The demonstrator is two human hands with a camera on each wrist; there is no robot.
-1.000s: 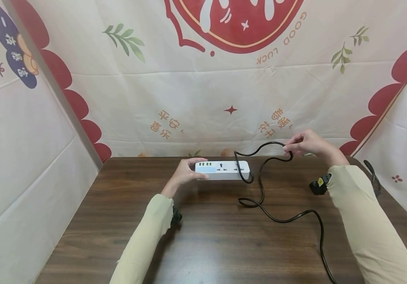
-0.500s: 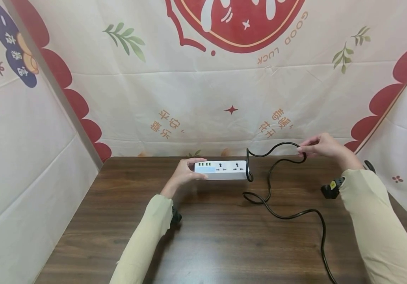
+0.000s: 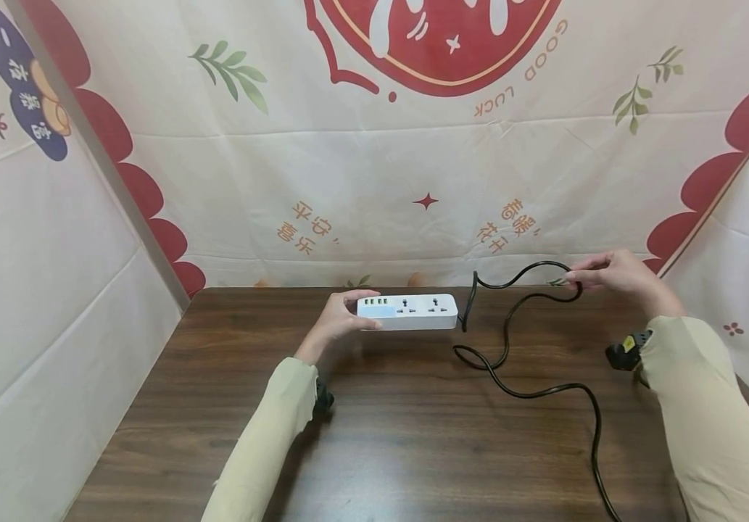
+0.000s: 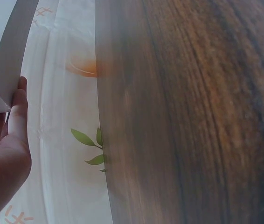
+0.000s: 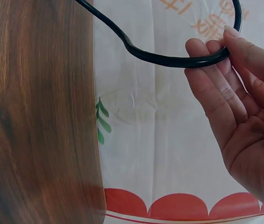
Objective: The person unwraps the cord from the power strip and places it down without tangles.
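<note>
Centrally in the frame, the left hand (image 3: 338,319) grips a white rectangular plastic power strip (image 3: 408,312) on the dark wooden table (image 3: 374,435), while the right hand (image 3: 615,274), at mid-right, pinches its black rubber cord (image 3: 518,279).

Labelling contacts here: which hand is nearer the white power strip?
Left. The left hand grips the power strip at its left end; the right hand pinches the black cord off to its right.

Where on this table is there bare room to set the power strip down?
Bare wood lies on the table left of the left hand, and in front of the power strip between the sleeves. Crowded: right of the strip, where the black cord loops below the right hand.
</note>
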